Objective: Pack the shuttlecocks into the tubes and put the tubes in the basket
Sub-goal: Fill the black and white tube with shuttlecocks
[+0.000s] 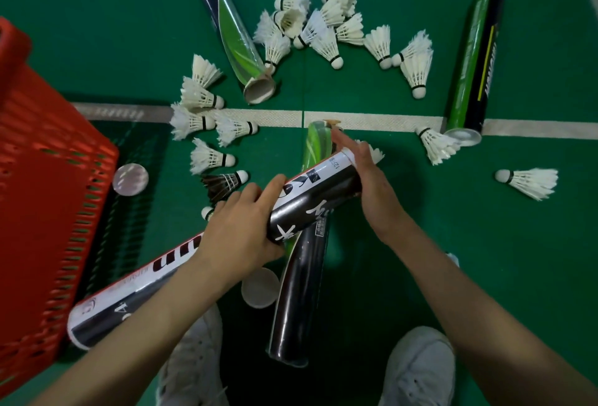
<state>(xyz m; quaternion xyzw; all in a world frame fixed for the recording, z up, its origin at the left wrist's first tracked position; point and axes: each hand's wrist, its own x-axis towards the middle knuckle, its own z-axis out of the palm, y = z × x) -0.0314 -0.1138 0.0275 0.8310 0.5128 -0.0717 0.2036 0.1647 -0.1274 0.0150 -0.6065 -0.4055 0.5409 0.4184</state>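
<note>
My left hand (241, 227) grips a long black-and-white tube (318, 192) round its middle and holds it slanted above the floor. My right hand (372, 185) lies with straight fingers against the tube's far end, covering the opening. A white shuttlecock (376, 153) peeks out just behind that hand. Under the held tube a black-and-green tube (299, 295) lies on the floor. Several white shuttlecocks (323, 30) are scattered on the green floor ahead, with one black-feathered shuttlecock (223, 183) near my left hand. The red basket (48, 198) stands at the left.
An open green-and-black tube (228, 27) lies at the top centre, and another green-and-black tube (475, 59) at the right. A clear lid (130, 179) lies beside the basket and a white cap (260, 288) near my left wrist. My white shoes (420, 370) are at the bottom.
</note>
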